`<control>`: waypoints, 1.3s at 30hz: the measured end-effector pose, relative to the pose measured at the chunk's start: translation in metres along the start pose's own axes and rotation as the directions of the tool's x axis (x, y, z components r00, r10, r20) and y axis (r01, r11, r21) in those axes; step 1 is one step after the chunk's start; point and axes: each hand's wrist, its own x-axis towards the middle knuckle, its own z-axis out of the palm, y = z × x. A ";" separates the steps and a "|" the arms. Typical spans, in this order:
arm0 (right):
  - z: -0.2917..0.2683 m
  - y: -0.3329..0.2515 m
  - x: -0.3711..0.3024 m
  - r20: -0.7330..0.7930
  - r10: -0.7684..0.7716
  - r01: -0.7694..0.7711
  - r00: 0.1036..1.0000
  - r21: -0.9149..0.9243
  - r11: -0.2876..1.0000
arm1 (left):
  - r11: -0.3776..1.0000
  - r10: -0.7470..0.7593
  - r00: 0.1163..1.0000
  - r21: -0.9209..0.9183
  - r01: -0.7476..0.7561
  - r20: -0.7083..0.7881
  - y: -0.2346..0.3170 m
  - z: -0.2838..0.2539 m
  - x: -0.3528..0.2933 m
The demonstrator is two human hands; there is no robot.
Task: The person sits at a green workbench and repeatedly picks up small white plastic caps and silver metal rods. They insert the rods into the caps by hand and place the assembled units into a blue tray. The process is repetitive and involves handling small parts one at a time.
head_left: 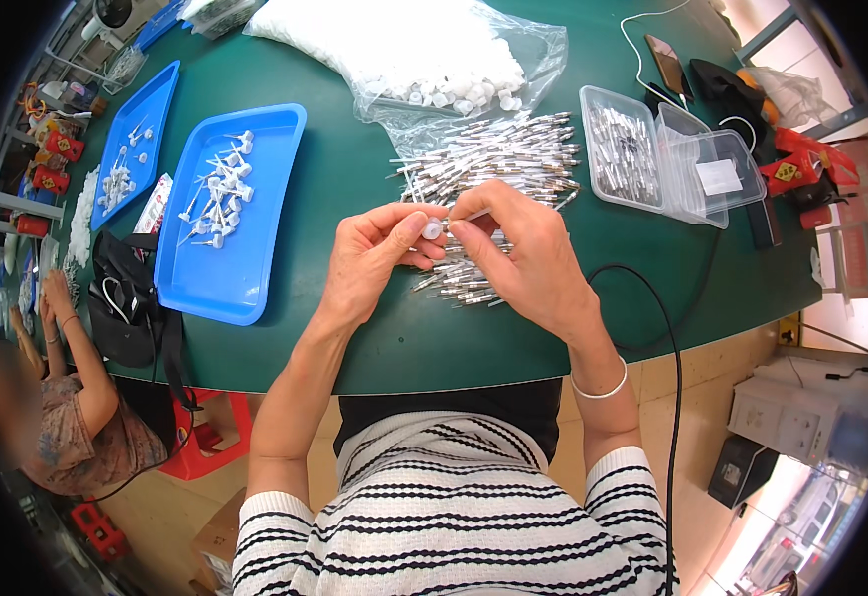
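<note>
A green table [404, 366] stands over beige floor tiles [707, 382], near a red stool [240, 415].

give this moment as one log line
left hand: pinches white cap | right hand: close beside cap | rod pile: on green table | nearer blue tray: left, holds white-headed pieces

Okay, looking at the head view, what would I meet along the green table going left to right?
Far blue tray, near blue tray, left hand, white cap, right hand, clear box.
</note>
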 end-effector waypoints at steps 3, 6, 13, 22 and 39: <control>0.000 0.000 0.000 -0.008 -0.005 0.005 1.000 0.003 1.000 | 1.000 0.005 1.000 0.011 -0.006 0.006 0.000 0.000 0.000; 0.002 0.000 -0.001 -0.025 0.001 -0.001 1.000 0.018 1.000 | 1.000 0.010 1.000 0.012 -0.010 0.005 0.000 0.000 0.000; 0.004 0.000 -0.002 -0.050 -0.009 0.009 0.999 0.001 1.000 | 1.000 0.003 1.000 0.010 -0.003 -0.001 0.001 0.000 0.000; 0.003 0.002 -0.002 -0.035 0.009 -0.008 0.999 0.006 1.000 | 1.000 -0.016 1.000 0.019 0.016 0.011 0.002 -0.001 0.000; 0.005 0.000 -0.003 -0.080 0.006 -0.007 0.997 -0.020 1.000 | 0.997 -0.065 0.997 -0.046 0.067 0.028 0.002 -0.002 0.001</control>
